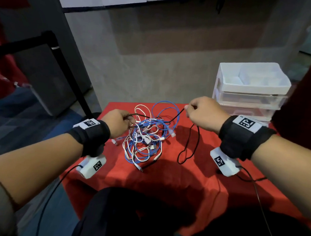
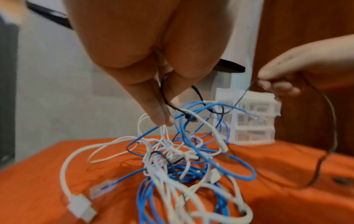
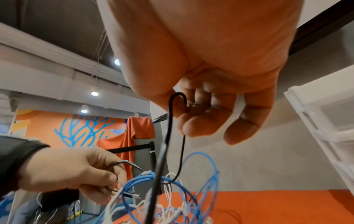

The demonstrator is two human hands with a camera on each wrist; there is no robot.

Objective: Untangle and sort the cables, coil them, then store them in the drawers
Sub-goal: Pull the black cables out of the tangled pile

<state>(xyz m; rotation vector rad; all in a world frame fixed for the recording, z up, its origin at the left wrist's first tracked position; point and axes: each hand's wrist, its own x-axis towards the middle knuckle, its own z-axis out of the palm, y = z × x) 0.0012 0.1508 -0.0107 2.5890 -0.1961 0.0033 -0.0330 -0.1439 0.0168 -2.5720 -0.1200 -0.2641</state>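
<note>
On the red surface [image 1: 193,186] in the head view, a blue-and-white cable tangle [image 1: 145,135] lies between both hands, the drawer unit [image 1: 249,89] far right. Left wrist view: the left hand [image 2: 145,50] pinches the black cable [image 2: 164,97]. Right wrist view: the right hand [image 3: 210,60] has its fingers [image 3: 197,124] curled round that cable.

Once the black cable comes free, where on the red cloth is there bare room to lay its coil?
Bare red tablecloth shows along the near edge, in front of the tangle of blue and white cables. The black cable loops across the patch between tangle and white plastic drawer unit. Centre is crowded, both hands, left hand and right hand, pinching cable.
</note>
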